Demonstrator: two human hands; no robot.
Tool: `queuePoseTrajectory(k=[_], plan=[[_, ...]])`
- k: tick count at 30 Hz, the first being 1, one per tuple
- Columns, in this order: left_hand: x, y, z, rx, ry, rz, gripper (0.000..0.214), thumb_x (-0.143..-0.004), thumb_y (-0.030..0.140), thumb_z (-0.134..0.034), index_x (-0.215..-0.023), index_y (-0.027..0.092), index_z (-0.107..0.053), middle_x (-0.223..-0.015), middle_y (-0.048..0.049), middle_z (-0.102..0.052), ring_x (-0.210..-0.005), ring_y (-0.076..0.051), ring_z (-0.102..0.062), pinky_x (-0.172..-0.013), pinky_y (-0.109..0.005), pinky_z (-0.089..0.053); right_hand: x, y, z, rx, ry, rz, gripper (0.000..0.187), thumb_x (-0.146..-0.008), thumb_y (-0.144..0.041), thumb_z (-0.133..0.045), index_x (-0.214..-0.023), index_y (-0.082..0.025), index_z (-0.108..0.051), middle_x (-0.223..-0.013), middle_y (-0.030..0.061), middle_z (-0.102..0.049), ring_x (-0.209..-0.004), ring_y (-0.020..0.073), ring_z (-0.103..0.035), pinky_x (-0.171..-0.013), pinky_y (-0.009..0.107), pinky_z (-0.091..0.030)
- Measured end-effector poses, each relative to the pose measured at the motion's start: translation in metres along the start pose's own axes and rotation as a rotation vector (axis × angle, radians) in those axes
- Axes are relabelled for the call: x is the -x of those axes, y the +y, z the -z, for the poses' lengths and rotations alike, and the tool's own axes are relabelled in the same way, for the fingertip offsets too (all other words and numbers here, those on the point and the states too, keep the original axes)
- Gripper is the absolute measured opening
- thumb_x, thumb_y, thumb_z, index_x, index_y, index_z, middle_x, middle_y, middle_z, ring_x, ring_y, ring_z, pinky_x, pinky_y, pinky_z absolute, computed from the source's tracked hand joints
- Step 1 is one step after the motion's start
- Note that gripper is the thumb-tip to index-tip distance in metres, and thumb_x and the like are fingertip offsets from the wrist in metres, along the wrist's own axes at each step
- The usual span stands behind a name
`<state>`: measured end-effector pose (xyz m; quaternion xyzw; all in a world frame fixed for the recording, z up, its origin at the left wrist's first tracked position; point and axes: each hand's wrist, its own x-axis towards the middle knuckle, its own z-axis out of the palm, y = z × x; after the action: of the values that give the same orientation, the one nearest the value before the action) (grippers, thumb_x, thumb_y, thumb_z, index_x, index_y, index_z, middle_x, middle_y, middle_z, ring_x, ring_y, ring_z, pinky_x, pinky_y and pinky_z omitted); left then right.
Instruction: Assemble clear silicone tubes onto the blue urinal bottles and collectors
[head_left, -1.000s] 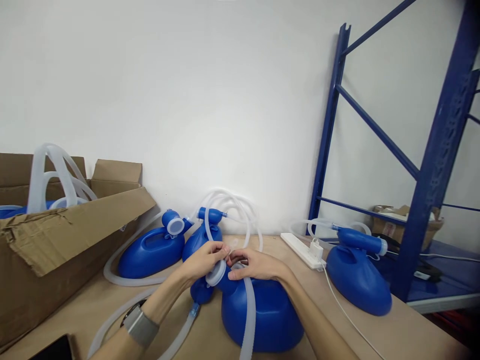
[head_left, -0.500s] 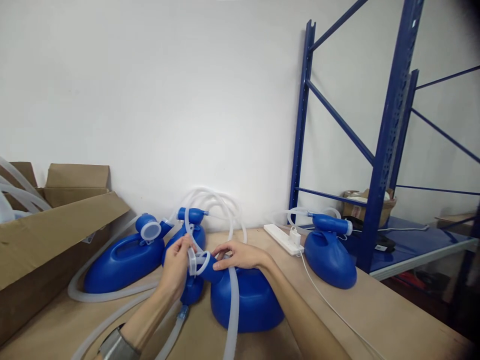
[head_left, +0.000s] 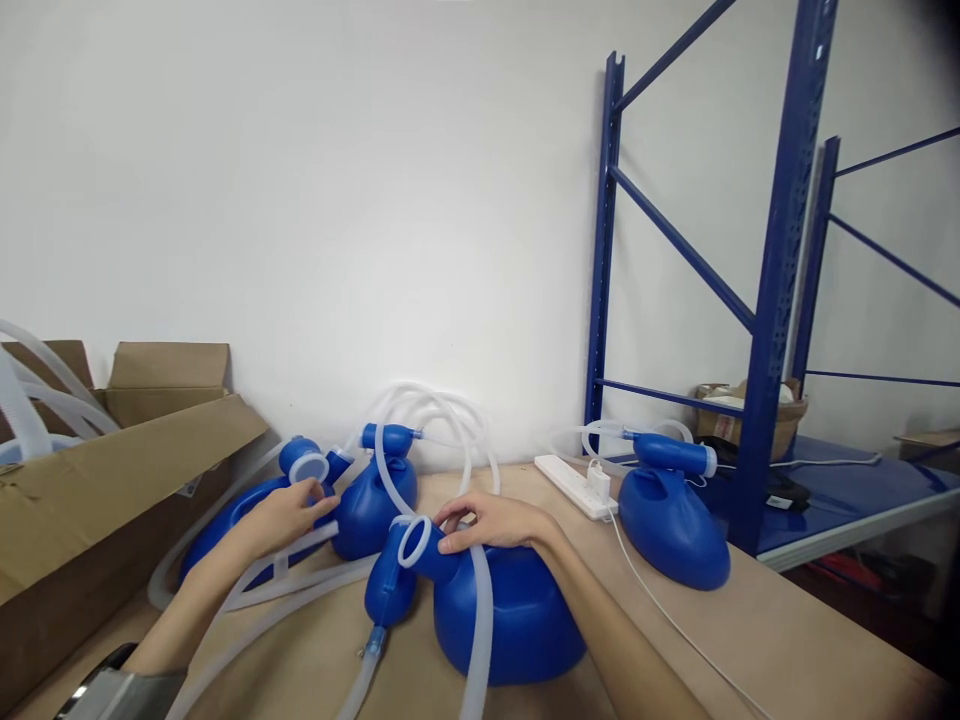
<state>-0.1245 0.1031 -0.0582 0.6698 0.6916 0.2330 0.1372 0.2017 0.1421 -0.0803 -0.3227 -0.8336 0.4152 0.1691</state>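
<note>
My right hand [head_left: 491, 522] rests on the neck of a blue plastic urinal bottle [head_left: 510, 620], thumb and fingers around it. The bottle's round mouth [head_left: 415, 541] has a pale rim and faces left. A translucent hose [head_left: 480, 620] runs down across the bottle, under my right wrist. My left hand [head_left: 289, 515] hovers at the left bottle [head_left: 236, 515], its fingers loosely bent and a little apart, nothing visible between them. Just below it is a translucent tube piece [head_left: 315, 538]. A blue funnel-shaped head [head_left: 390, 590] with its own hose lies between the hands.
Another blue bottle [head_left: 375, 500] stands at the back by coiled hoses [head_left: 427, 395]. On the right are a power strip [head_left: 570, 483] with a charger and one more bottle [head_left: 671, 530]. A cardboard box [head_left: 135, 470] of hoses occupies the left; blue shelving [head_left: 772, 300] rises at the right.
My left hand has left the bottle's mouth and moved left toward the other bottle. The mouth is now uncovered to view. My right hand stays on the neck.
</note>
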Motion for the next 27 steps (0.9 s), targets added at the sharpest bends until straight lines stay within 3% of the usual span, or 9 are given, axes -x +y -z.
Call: queuePoseTrajectory(k=[2,5,6,8,10,12,15,18,27], plan=[[-0.003,-0.005,-0.001,-0.112,0.105,-0.052,0.042,-0.073,0.059,-0.058,-0.086,0.02,-0.062,-0.099,-0.0144,-0.07,-0.094,-0.037,-0.064,-0.077,-0.039,-0.046,0.001,-0.001,0.0,-0.003,-0.007,0.004,0.063,-0.072,-0.058,-0.082,-0.121,-0.019,-0.073,-0.107,0.0044,-0.071,-0.103,0.0227,-0.064,-0.091,0.029,-0.047],[0.003,0.01,-0.004,-0.1,0.169,-0.254,0.048,-0.074,0.057,-0.06,-0.103,0.019,-0.064,-0.13,-0.0173,-0.059,-0.113,-0.037,-0.059,-0.088,-0.042,-0.048,0.001,-0.003,-0.001,-0.006,-0.016,0.002,0.064,-0.073,-0.059,-0.081,-0.123,-0.019,-0.072,-0.107,0.0051,-0.071,-0.103,0.0232,-0.064,-0.093,0.031,-0.047],[0.008,0.021,-0.004,-0.058,0.142,-0.339,0.048,-0.077,0.058,-0.058,-0.106,0.02,-0.065,-0.129,-0.0149,-0.06,-0.112,-0.034,-0.058,-0.091,-0.041,-0.048,0.002,-0.004,-0.001,-0.006,-0.016,0.0,0.065,-0.074,-0.059,-0.08,-0.124,-0.019,-0.072,-0.108,0.0054,-0.071,-0.103,0.0234,-0.064,-0.093,0.031,-0.047],[0.022,0.046,-0.004,0.063,-0.04,-0.443,0.042,-0.087,0.059,-0.05,-0.095,0.021,-0.067,-0.107,-0.0086,-0.068,-0.099,-0.027,-0.062,-0.089,-0.037,-0.048,0.002,-0.005,-0.001,-0.005,-0.019,-0.001,0.065,-0.074,-0.059,-0.08,-0.124,-0.018,-0.071,-0.108,0.0057,-0.071,-0.104,0.0237,-0.064,-0.094,0.032,-0.047],[0.038,0.069,-0.006,0.16,-0.215,-0.489,0.038,-0.089,0.056,-0.053,-0.087,0.021,-0.069,-0.095,-0.0048,-0.071,-0.092,-0.023,-0.063,-0.086,-0.033,-0.047,0.002,-0.006,-0.001,-0.005,-0.026,0.003,0.064,-0.074,-0.059,-0.08,-0.123,-0.018,-0.072,-0.108,0.0055,-0.071,-0.104,0.0235,-0.064,-0.094,0.031,-0.047],[0.051,0.086,-0.012,0.189,-0.293,-0.488,0.035,-0.086,0.054,-0.059,-0.083,0.021,-0.069,-0.089,-0.0027,-0.071,-0.086,-0.021,-0.062,-0.079,-0.03,-0.045,0.002,-0.005,-0.001,0.002,-0.034,0.014,0.063,-0.074,-0.059,-0.08,-0.122,-0.019,-0.072,-0.105,0.0047,-0.071,-0.102,0.0229,-0.064,-0.093,0.031,-0.047],[0.057,0.095,-0.026,0.182,-0.324,-0.445,0.035,-0.081,0.053,-0.065,-0.073,0.02,-0.061,-0.076,-0.0003,-0.064,-0.073,-0.017,-0.055,-0.067,-0.028,-0.04,0.003,-0.004,-0.001,0.019,-0.044,0.025,0.064,-0.073,-0.059,-0.08,-0.123,-0.021,-0.072,-0.103,0.0035,-0.071,-0.1,0.0223,-0.064,-0.091,0.031,-0.047],[0.054,0.093,-0.037,0.223,-0.299,-0.394,0.029,-0.079,0.048,-0.067,-0.084,0.021,-0.058,-0.072,0.0028,-0.06,-0.068,-0.015,-0.052,-0.063,-0.027,-0.038,0.004,-0.005,-0.001,0.022,-0.04,0.013,0.066,-0.072,-0.06,-0.08,-0.126,-0.022,-0.071,-0.107,0.0039,-0.071,-0.102,0.0225,-0.064,-0.091,0.03,-0.047],[0.052,0.094,-0.038,0.348,-0.394,-0.344,0.03,-0.078,0.044,-0.067,-0.071,0.019,-0.052,-0.071,0.0035,-0.052,-0.071,-0.014,-0.046,-0.067,-0.027,-0.036,0.004,-0.006,-0.001,0.026,-0.055,0.023,0.066,-0.072,-0.059,-0.081,-0.126,-0.023,-0.071,-0.108,0.0037,-0.07,-0.105,0.0231,-0.063,-0.094,0.03,-0.045]])
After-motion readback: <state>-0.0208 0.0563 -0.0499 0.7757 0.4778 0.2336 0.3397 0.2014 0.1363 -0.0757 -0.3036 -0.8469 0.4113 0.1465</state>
